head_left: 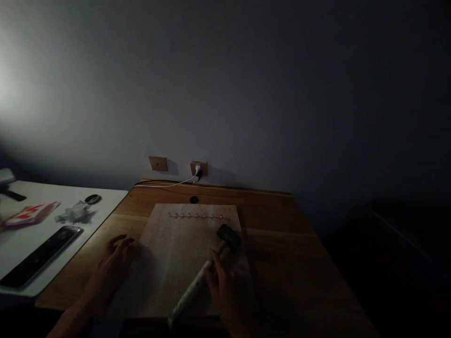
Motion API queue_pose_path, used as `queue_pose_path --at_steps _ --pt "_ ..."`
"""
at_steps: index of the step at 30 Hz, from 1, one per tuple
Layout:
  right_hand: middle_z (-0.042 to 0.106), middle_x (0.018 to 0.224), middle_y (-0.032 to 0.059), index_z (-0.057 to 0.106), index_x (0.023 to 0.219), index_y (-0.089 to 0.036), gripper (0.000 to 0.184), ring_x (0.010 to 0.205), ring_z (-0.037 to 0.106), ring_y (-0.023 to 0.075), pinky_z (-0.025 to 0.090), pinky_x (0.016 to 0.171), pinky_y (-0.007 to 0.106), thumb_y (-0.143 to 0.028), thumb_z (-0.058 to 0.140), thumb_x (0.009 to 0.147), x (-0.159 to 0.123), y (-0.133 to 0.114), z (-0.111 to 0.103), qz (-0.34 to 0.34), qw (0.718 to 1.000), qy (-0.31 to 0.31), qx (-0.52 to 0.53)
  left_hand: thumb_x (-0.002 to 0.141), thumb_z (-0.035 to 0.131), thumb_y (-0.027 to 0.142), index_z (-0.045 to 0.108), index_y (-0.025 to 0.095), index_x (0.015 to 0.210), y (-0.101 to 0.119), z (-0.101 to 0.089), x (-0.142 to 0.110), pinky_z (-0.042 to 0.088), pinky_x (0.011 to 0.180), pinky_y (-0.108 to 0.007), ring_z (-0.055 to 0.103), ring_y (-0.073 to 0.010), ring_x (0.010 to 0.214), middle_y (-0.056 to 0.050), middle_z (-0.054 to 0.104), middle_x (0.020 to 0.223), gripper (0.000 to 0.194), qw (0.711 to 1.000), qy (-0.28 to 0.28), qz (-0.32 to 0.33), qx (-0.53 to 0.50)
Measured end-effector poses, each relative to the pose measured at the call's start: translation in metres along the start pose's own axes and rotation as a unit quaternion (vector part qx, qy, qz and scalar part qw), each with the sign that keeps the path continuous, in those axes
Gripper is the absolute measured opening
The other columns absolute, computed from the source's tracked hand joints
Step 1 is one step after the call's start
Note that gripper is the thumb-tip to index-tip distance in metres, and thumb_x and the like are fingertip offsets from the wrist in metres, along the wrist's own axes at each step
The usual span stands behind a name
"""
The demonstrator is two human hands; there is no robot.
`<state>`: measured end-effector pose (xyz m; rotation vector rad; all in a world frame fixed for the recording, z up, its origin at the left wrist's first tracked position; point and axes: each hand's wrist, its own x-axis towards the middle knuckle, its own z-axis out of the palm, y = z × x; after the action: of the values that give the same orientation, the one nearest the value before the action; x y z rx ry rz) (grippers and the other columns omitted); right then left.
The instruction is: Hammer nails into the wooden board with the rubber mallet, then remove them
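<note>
item one: right hand [225,286], fingers curled closed around the handle of a rubber mallet [195,284], just below the dark head, which sits over the upper right of a pale plywood board [176,267]. i judge the head fairly heavy and the long, pale handle stiff and possibly a little slick; from here i would take hold lower down, toward the handle's end.

item two: left hand [111,267], fingers [120,241] spread open, gripping nothing, at the board's left edge.

item three: a row of small nails [197,216] near the board's top edge, too small for me to inspect.

around: a wooden desk [289,267] under the board; a white table [105,195] to the left, bearing a smartphone [38,258], a red-and-white packet [30,215] and crumpled plastic [75,212]; a white charger cable [165,185] running to a wall socket [199,169].
</note>
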<state>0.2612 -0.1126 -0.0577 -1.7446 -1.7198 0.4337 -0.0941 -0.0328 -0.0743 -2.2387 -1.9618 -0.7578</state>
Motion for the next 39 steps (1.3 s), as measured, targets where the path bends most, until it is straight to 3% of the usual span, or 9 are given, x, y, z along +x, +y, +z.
queue_pose_path --at_steps 3,9,13,16,23,27,32,36,39 --pt "0.072 0.126 0.0099 0.06 0.141 -0.032 0.045 0.114 0.069 0.0323 0.057 0.093 0.047 -0.047 0.046 0.101 -0.02 0.025 -0.013 -0.061 0.995 0.072 -0.034 0.093 0.048 0.041 0.062 0.026 0.113 0.004 -0.001 -0.017 0.062 0.079 -0.037 0.069 -0.025 0.103 -0.009 0.063 0.123 0.028 0.998 -0.006 0.015 -0.053" --pt "0.066 0.135 0.0124 0.063 0.137 -0.028 0.044 0.124 0.063 0.0336 0.056 0.097 0.05 -0.047 0.053 0.098 -0.048 0.079 -0.017 -0.088 0.982 0.138 -0.095 0.092 0.055 0.047 0.057 0.03 0.123 0.048 -0.011 -0.021 0.063 0.063 -0.032 0.072 -0.0189 0.078 -0.008 0.056 0.135 0.035 0.995 -0.025 0.035 -0.095" --pt "0.072 0.124 0.0133 0.07 0.123 -0.024 0.043 0.124 0.062 0.0331 0.055 0.098 0.052 -0.052 0.05 0.098 -0.044 0.115 -0.035 -0.058 0.978 0.164 -0.114 0.094 0.055 0.038 0.058 0.032 0.126 0.078 -0.006 -0.013 0.063 0.085 -0.035 0.072 -0.0224 0.101 -0.007 0.054 0.14 0.033 0.982 -0.073 0.113 -0.134" --pt "0.067 0.132 0.014 0.067 0.127 -0.022 0.05 0.132 0.055 0.0331 0.05 0.106 0.054 -0.056 0.047 0.097 -0.038 0.152 -0.059 -0.023 0.976 0.163 -0.141 0.095 0.054 0.032 0.055 0.031 0.13 0.109 0.01 -0.006 0.06 0.095 -0.037 0.064 -0.0245 0.119 -0.009 0.045 0.151 0.035 0.964 -0.115 0.159 -0.181" --pt "0.069 0.122 0.0176 0.069 0.116 -0.021 0.059 0.125 0.059 0.0365 0.046 0.105 0.059 -0.061 0.032 0.096 -0.033 0.226 -0.12 0.019 0.965 0.17 -0.197 0.081 0.068 0.024 0.051 0.026 0.135 0.199 0.044 0.02 0.051 0.107 -0.047 0.052 -0.0322 0.134 -0.014 0.03 0.161 0.056 0.89 -0.246 0.278 -0.265" --pt "0.066 0.124 0.0217 0.068 0.115 -0.018 0.067 0.124 0.057 0.0388 0.044 0.104 0.059 -0.067 0.028 0.094 -0.035 0.238 -0.136 0.026 0.95 0.217 -0.221 0.088 0.062 0.021 0.05 0.023 0.134 0.222 0.06 0.028 0.045 0.113 -0.047 0.043 -0.0297 0.142 -0.014 0.041 0.154 0.048 0.882 -0.218 0.319 -0.269" --pt "0.062 0.124 0.0262 0.062 0.124 -0.009 0.072 0.12 0.057 0.0396 0.046 0.1 0.057 -0.066 0.028 0.096 -0.042 0.23 -0.125 0.042 0.914 0.32 -0.246 0.096 0.051 0.018 0.054 0.025 0.131 0.216 0.073 0.025 0.049 0.105 -0.045 0.055 -0.0263 0.127 -0.012 0.053 0.141 0.037 0.906 -0.158 0.289 -0.264" --pt "0.062 0.118 0.024 0.064 0.12 -0.01 0.066 0.116 0.058 0.0385 0.045 0.099 0.055 -0.063 0.03 0.097 -0.045 0.218 -0.121 0.046 0.907 0.347 -0.233 0.098 0.049 0.021 0.066 0.024 0.113 0.211 0.072 0.023 0.05 0.1 -0.04 0.058 -0.0245 0.119 -0.01 0.058 0.129 0.023 0.913 -0.133 0.269 -0.277" --pt "0.064 0.111 0.0224 0.067 0.112 -0.012 0.06 0.109 0.059 0.0376 0.045 0.096 0.054 -0.06 0.033 0.097 -0.046 0.218 -0.123 0.04 0.907 0.352 -0.228 0.097 0.05 0.021 0.065 0.024 0.114 0.211 0.067 0.023 0.05 0.101 -0.041 0.058 -0.0246 0.12 -0.011 0.056 0.135 0.023 0.92 -0.112 0.245 -0.284"
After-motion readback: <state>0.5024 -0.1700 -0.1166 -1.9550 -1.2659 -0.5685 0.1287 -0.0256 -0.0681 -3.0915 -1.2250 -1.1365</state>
